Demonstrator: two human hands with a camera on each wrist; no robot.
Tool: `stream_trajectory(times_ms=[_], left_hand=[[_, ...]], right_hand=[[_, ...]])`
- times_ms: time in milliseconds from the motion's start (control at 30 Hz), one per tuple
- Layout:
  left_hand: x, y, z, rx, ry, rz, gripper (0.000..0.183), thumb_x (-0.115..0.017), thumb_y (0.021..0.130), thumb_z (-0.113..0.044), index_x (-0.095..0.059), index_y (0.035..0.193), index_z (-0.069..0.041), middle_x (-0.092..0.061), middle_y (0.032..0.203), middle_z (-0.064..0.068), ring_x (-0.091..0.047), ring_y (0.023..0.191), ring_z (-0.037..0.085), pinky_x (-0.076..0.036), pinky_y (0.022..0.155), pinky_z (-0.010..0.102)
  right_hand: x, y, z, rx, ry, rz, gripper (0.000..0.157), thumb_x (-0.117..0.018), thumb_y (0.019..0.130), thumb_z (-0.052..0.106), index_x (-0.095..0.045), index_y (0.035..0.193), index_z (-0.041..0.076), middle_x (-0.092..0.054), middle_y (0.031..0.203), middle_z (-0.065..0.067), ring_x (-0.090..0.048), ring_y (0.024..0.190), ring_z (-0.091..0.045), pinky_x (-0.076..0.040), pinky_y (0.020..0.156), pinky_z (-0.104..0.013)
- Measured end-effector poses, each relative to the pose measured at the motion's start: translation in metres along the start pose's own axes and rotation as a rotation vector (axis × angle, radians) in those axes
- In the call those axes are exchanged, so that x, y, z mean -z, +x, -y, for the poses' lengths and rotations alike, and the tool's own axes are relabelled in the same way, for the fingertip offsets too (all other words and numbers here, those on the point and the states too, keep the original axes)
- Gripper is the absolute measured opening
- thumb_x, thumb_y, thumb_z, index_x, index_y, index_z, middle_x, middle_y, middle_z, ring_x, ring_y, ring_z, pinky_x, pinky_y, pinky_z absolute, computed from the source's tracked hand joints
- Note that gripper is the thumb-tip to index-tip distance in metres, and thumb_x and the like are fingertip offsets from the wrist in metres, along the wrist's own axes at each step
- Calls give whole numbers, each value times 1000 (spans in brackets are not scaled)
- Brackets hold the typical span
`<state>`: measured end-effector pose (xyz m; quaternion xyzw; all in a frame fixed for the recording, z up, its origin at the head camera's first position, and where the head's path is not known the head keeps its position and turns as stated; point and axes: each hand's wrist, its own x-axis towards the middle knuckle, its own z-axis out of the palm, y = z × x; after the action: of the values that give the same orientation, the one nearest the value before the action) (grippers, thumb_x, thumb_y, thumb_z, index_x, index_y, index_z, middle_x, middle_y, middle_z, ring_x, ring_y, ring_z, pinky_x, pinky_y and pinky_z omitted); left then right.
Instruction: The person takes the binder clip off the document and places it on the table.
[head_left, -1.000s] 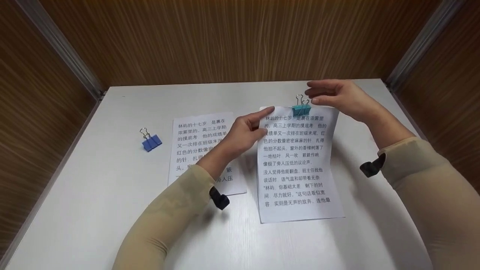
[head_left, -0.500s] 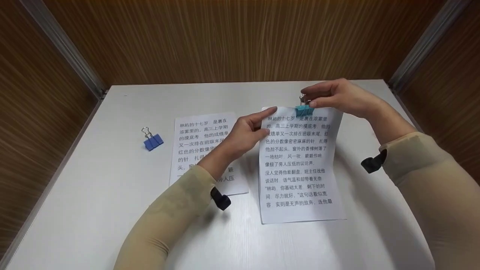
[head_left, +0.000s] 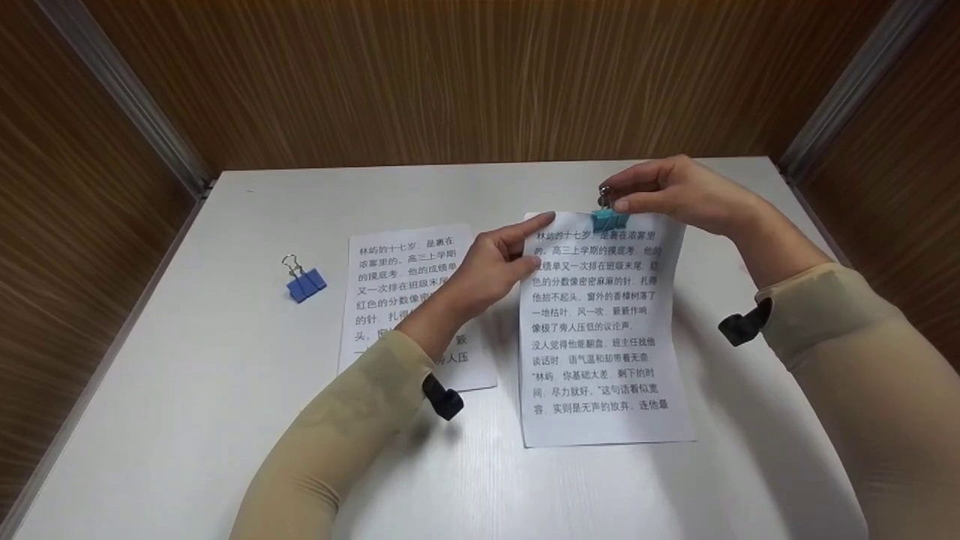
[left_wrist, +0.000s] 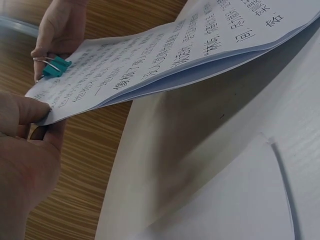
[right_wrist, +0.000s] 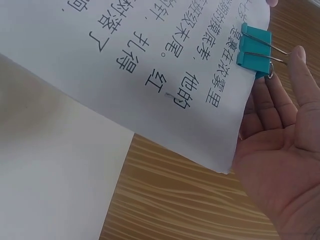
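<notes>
A stack of printed paper sheets (head_left: 596,330) is raised at its top edge, its lower end near the table. My left hand (head_left: 487,274) pinches the stack's upper left corner, thumb on the printed face and fingers behind. A teal binder clip (head_left: 609,220) sits over the top edge of the stack, also plain in the right wrist view. My right hand (head_left: 694,196) holds that clip by its wire handles, the thumb (right_wrist: 300,60) on the front handle and the fingers behind. In the left wrist view the sheets (left_wrist: 150,65) fan slightly apart along their side.
A second printed stack (head_left: 405,262) lies on the table left of the raised one, partly covered by my left forearm. Further left lies a blue binder clip (head_left: 307,286) with its handles up. Wood-grain panels (head_left: 480,82) enclose the white table (head_left: 187,375) at the back and sides.
My right hand has moved slightly left onto the teal clip's handles and now holds them; one second ago it was just beside them. The left hand keeps its hold on the paper corner.
</notes>
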<state>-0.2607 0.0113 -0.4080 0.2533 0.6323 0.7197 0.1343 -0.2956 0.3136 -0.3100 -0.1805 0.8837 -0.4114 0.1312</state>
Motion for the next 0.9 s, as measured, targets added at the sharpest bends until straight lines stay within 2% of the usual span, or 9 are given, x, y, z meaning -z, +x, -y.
stream_trajectory(times_ms=[133, 333, 467, 667, 900], left_hand=[[0, 0, 0, 8, -2, -5, 63, -58, 101, 12, -54, 157, -17, -75, 127, 12, -75, 112, 27, -61, 89, 32], [-1, 0, -2, 28, -19, -20, 64, -57, 101, 13, -55, 157, -17, -75, 128, 11, -74, 115, 27, -61, 92, 34], [0, 0, -2, 37, -14, -32, 63, -58, 101, 12, -56, 156, -19, -75, 129, 10, -74, 115, 27, -62, 90, 34], [4, 2, 3, 36, -7, -54, 64, -59, 101, 12, -58, 155, -22, -75, 129, 8, -74, 114, 28, -63, 89, 35], [15, 8, 14, 60, -5, -82, 67, -58, 100, 13, -52, 159, -17, -71, 136, 10, -73, 117, 27, -60, 97, 38]], right_hand=[[-2, -1, 0, 10, 25, 2, 49, -74, 103, 32, -66, 146, 11, -70, 139, -8, -65, 125, -16, -41, 111, -38], [-7, -1, 1, 54, 64, -34, 40, -73, 103, 28, -70, 139, 9, -73, 133, -9, -69, 119, -15, -48, 99, -22], [-10, -1, 3, 73, 67, -78, 37, -74, 103, 27, -72, 134, 8, -75, 127, -8, -70, 114, -16, -49, 95, -22], [-11, -1, 8, 97, 62, -194, 35, -75, 102, 27, -73, 132, 8, -75, 124, -7, -68, 108, -18, -49, 97, -24], [0, -6, 7, 116, 71, -357, 35, -74, 102, 25, -72, 132, 5, -74, 117, -3, -66, 104, -17, -51, 94, -22]])
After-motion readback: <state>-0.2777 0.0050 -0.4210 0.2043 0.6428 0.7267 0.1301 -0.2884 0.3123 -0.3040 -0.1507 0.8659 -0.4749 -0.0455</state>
